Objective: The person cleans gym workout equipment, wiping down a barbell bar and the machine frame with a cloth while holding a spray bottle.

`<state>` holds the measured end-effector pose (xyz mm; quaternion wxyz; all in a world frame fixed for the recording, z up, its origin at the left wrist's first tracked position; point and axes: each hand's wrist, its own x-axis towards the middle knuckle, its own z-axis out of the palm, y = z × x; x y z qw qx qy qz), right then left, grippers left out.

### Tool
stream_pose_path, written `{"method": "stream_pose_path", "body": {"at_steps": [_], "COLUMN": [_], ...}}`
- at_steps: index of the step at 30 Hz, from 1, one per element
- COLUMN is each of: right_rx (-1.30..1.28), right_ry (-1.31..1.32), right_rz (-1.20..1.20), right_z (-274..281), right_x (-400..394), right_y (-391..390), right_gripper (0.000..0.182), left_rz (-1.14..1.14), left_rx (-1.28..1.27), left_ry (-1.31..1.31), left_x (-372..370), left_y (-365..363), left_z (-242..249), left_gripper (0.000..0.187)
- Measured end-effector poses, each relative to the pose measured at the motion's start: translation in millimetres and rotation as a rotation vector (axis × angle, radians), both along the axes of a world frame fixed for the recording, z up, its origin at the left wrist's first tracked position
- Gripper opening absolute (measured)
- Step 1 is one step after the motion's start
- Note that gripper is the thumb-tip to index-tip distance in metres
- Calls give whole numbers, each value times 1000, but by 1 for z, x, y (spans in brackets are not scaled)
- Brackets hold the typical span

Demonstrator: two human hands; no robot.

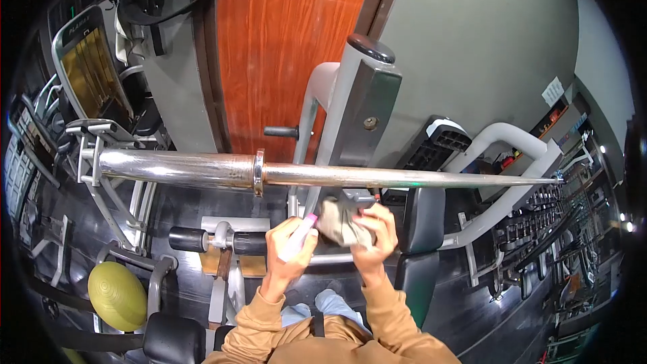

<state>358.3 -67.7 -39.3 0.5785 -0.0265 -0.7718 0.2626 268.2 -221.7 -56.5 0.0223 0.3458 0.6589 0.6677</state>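
Observation:
My left hand (283, 263) is closed around a small white bottle (294, 245) with a pink top, which points up and to the right. A crumpled grey-beige cloth (342, 224) is gripped in my right hand (377, 237), close to the bottle's top. Just beyond both hands, a metal barbell (377, 175) runs across the view, its thick sleeve (178, 168) on the left. Neither hand touches the bar. The bottle's label is hidden by my fingers.
Behind the bar rises a grey rack upright (357, 104), before a reddish wooden door (283, 47). Black padded bench parts (424, 219) stand at right. Lower left are a yellow-green ball (117, 296) and a padded roller (189, 239). Dumbbells (526, 219) line the far right.

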Motion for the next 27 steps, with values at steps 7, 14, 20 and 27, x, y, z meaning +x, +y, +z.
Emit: {"method": "stream_pose_path", "body": {"at_steps": [7, 14, 20, 27], "right_rx": [55, 123, -382, -243], "right_ry": [-167, -38, 122, 134], "right_rz": [-133, -135, -74, -100], "right_z": [-28, 5, -16, 3], "right_x": [-19, -15, -22, -6], "right_y": [2, 8, -19, -25], "right_gripper": [35, 28, 25, 16], "left_rz": [-81, -129, -122, -107], "left_rx": [60, 137, 138, 94], "left_ry": [-197, -281, -248, -253], "left_x": [2, 2, -1, -9], "left_y": [-12, -11, -16, -23], "left_z": [-5, -9, -6, -11], "left_gripper": [13, 11, 14, 12]}}
